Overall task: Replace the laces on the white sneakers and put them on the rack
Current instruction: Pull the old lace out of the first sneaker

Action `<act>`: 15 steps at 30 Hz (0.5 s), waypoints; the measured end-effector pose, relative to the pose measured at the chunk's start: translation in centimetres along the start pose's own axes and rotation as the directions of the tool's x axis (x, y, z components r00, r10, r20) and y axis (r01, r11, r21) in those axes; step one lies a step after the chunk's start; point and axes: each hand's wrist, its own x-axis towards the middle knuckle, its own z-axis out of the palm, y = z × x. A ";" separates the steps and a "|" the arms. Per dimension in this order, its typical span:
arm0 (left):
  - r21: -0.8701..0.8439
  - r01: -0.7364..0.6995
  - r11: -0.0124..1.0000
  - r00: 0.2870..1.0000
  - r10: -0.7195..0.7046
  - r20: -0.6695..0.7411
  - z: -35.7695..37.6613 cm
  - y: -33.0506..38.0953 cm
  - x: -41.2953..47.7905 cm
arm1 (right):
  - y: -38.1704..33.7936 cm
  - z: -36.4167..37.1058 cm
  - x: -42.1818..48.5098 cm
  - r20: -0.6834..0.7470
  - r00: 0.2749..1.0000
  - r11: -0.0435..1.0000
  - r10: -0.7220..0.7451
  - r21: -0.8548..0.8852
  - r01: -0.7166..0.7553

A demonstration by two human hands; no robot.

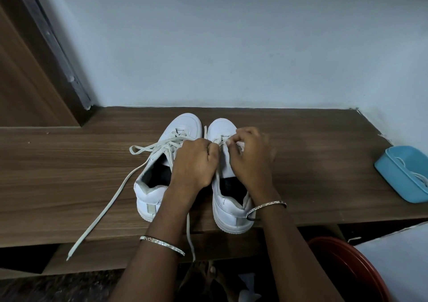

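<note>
L hand (196, 162) & R hand (251, 160) pinch lace (190, 232) over rt sneaker (228, 211); other sneaker (150, 195) just beside, on wood shelf (69, 174).

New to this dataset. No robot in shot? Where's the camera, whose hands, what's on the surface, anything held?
No machine here: a person works bare-handed, and the single camera sits on their head, looking forward and down. So the left hand and right hand appear from the bottom edge. On the wooden shelf stand two white sneakers, toes towards the wall: the left sneaker, with its loose lace trailing over the front edge, and the right sneaker. Fingers of both hands pinch the right sneaker's lace near its toe end; the right hand is blurred. At the right, a blue tub holds white strands, possibly laces.
</note>
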 end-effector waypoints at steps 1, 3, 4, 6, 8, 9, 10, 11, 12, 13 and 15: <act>-0.001 0.004 1.000 1.000 -0.004 0.000 0.0 0.0 0.0 | 0.1 0.0 0.1 -0.056 0.998 0.996 0.030 0.086 -0.025; -0.009 0.010 1.000 1.000 -0.010 0.004 -0.1 -0.1 0.0 | 0.4 -0.5 0.5 -0.141 0.973 0.949 0.182 0.283 -0.137; -0.015 0.009 1.000 1.000 -0.009 0.008 -0.1 -0.1 0.0 | 0.6 -0.9 0.8 -0.137 0.943 0.886 0.304 0.404 -0.227; -0.029 0.005 1.000 1.000 -0.004 0.015 0.0 -0.1 0.0 | 1.5 -1.9 1.4 -0.067 0.831 0.671 0.553 0.627 -0.396; -0.031 0.005 1.000 1.000 -0.004 0.018 0.0 0.0 -0.1 | 2.9 -2.5 1.9 0.052 0.685 0.437 0.727 0.735 -0.519; -0.028 0.012 1.000 1.000 -0.011 0.020 0.0 0.1 -0.1 | 3.5 -2.6 1.9 0.092 0.634 0.365 0.768 0.750 -0.551; -0.027 0.024 0.999 0.999 -0.024 0.023 0.0 0.1 0.0 | 3.9 -2.6 1.9 0.111 0.610 0.337 0.785 0.750 -0.570; -0.029 0.038 0.999 0.999 -0.037 0.025 0.0 0.2 0.0 | 4.1 -2.3 1.8 0.081 0.618 0.372 0.782 0.734 -0.568; -0.032 0.046 0.998 0.999 -0.045 0.024 0.0 0.2 0.0 | 4.1 -2.0 1.7 0.003 0.658 0.476 0.753 0.688 -0.548; -0.035 0.050 0.998 0.999 -0.049 0.022 0.1 0.3 0.0 | 3.7 -1.9 1.6 -0.104 0.723 0.621 0.683 0.602 -0.502; -0.045 0.057 0.997 0.998 -0.056 0.015 0.1 0.2 0.0 | 2.7 -1.8 1.3 -0.220 0.878 0.867 0.426 0.376 -0.327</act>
